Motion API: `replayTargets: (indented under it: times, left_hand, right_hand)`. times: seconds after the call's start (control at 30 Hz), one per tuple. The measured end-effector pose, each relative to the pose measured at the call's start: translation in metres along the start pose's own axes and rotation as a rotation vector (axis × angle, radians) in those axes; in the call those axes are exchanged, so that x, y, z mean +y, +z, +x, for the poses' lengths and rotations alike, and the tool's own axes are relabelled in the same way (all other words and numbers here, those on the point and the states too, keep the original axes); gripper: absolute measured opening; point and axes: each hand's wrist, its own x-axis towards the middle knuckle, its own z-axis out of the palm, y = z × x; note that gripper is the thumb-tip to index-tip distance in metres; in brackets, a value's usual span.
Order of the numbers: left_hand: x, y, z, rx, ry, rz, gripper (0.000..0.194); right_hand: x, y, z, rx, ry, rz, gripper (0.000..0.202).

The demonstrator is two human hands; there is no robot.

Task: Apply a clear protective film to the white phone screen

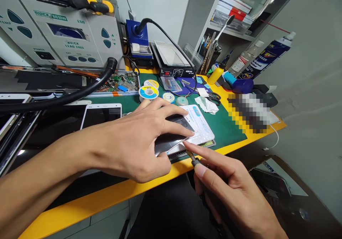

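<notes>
My left hand (pixel 139 135) reaches across from the left, fingers spread and resting on a smartphone (pixel 169 142) with a dark screen and a white edge. The thumb is bent at the phone's near edge. Under the phone lies a white printed pad (pixel 205 130). In my right hand (pixel 227 182) is a slim tool (pixel 196 161) with a knurled dark collar and a brass-coloured tip, gripped between thumb and fingers. The tip is close to the phone's near long edge; whether it touches is unclear, as the index fingertip covers part of it.
Another white phone (pixel 104 112) and larger dark panels lie left. A black hose (pixel 80 98) runs from the hot-air station (pixel 69 35). Solder spools (pixel 148 93), a crumpled tissue (pixel 207 105) and scissors (pixel 215 97) sit behind. The yellow bench edge (pixel 107 202) runs in front.
</notes>
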Motion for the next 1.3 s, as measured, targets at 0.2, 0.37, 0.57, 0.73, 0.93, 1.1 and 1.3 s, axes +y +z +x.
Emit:
replayTargets:
  times: [0.2, 0.37, 0.57, 0.73, 0.93, 1.1, 1.3]
  left_hand:
    - [-0.002, -0.004, 0.001, -0.053, 0.011, 0.009, 0.073]
    - [-0.002, -0.005, -0.001, -0.039, 0.024, 0.026, 0.072]
    - [-0.011, -0.008, -0.003, 0.027, -0.069, 0.03, 0.068]
    - [-0.016, -0.01, 0.001, 0.093, -0.263, 0.157, 0.072]
    - [0.002, -0.011, 0.004, 0.105, -0.484, 0.31, 0.063]
    - [0.0, -0.015, 0.005, 0.03, -0.662, 0.274, 0.075]
    - [0.0, -0.017, 0.008, 0.007, -0.657, 0.165, 0.06]
  right_hand:
    - [0.002, -0.014, 0.004, 0.083, -0.009, 0.019, 0.056]
    - [0.001, -0.024, 0.005, 0.137, 0.003, 0.037, 0.059]
    - [0.011, -0.03, 0.009, 0.041, -0.022, 0.085, 0.054]
    - [0.025, -0.036, 0.012, -0.048, -0.083, 0.134, 0.048]
    - [0.031, -0.038, 0.012, -0.084, -0.123, 0.123, 0.043]
    - [0.034, -0.046, 0.014, -0.029, -0.172, 0.137, 0.05]
    - [0.028, -0.087, 0.026, 0.061, -0.281, 0.185, 0.054]
